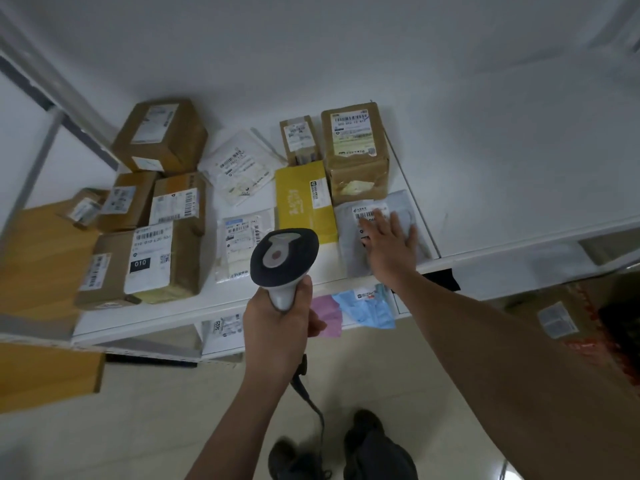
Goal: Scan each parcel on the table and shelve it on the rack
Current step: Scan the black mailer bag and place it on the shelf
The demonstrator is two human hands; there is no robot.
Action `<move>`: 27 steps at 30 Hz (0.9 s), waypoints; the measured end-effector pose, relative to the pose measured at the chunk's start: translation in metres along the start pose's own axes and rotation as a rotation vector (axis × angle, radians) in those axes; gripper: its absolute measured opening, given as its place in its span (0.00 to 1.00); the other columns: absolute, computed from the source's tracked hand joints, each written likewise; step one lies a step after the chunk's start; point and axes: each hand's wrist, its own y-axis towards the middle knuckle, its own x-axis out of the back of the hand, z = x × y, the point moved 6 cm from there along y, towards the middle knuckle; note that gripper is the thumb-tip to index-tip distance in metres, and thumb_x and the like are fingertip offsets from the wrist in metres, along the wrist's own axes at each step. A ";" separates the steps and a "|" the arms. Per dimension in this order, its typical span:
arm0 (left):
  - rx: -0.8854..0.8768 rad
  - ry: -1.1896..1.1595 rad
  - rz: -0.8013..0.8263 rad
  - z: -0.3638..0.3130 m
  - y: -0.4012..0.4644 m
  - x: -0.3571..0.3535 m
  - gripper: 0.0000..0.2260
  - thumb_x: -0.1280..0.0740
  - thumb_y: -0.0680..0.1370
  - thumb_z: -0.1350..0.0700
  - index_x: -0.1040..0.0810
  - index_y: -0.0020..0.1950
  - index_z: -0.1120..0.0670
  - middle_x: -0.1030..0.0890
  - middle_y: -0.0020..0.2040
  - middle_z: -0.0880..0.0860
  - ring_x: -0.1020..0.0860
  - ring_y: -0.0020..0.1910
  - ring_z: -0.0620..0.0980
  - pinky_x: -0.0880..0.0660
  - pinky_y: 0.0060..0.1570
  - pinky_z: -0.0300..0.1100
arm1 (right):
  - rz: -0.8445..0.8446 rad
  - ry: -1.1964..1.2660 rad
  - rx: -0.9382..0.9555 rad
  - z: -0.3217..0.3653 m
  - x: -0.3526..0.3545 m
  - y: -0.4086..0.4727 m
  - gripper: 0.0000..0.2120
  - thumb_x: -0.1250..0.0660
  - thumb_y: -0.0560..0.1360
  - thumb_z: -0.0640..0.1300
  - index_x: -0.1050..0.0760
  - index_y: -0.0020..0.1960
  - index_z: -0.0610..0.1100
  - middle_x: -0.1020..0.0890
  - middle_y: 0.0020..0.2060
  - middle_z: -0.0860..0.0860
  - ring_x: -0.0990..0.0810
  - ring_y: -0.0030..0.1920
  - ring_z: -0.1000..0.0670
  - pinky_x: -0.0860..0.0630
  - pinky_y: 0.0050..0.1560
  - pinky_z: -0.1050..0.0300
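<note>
The left hand (277,323) clenches the scanner (282,261) before the rack (242,303). Right of it, the right hand (389,242) lies flat, released, on a grey mailer (403,206) on the shelf. Shelving looks finished; next, fetch another parcel.

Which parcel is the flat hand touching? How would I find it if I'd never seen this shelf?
Look at the white shelf and go to its right end. In front of the tall brown box, right of the yellow parcel, lies a flat grey mailer bag under the right hand. It is the only soft grey bag there; its neighbours are cardboard and yellow.
</note>
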 end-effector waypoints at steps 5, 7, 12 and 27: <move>-0.001 -0.038 -0.035 0.004 -0.005 0.021 0.17 0.33 0.79 0.53 0.22 0.43 0.68 0.19 0.26 0.56 0.19 0.25 0.52 0.22 0.28 0.36 | -0.459 0.190 -0.016 0.015 0.026 -0.029 0.20 0.41 0.78 0.42 0.31 0.69 0.45 0.29 0.68 0.41 0.33 0.69 0.37 0.40 0.72 0.36; -0.002 -0.050 -0.056 0.007 -0.007 0.035 0.17 0.32 0.79 0.53 0.22 0.43 0.68 0.20 0.26 0.56 0.19 0.25 0.52 0.20 0.29 0.39 | -0.558 0.234 0.094 0.034 0.030 -0.042 0.17 0.43 0.78 0.44 0.31 0.65 0.43 0.26 0.62 0.40 0.29 0.62 0.37 0.32 0.66 0.40; -0.004 -0.070 -0.106 0.018 -0.012 0.085 0.17 0.33 0.79 0.53 0.22 0.41 0.67 0.20 0.26 0.57 0.18 0.26 0.52 0.18 0.33 0.45 | -0.524 0.269 0.386 0.116 0.028 -0.068 0.16 0.41 0.77 0.47 0.31 0.62 0.44 0.25 0.58 0.42 0.29 0.58 0.40 0.30 0.60 0.44; -0.007 -0.142 -0.324 0.115 -0.020 0.414 0.20 0.34 0.80 0.52 0.23 0.38 0.67 0.19 0.27 0.57 0.18 0.28 0.52 0.23 0.31 0.40 | -0.321 0.325 0.970 0.485 -0.038 -0.193 0.12 0.39 0.79 0.48 0.24 0.58 0.45 0.24 0.53 0.48 0.28 0.54 0.46 0.29 0.56 0.53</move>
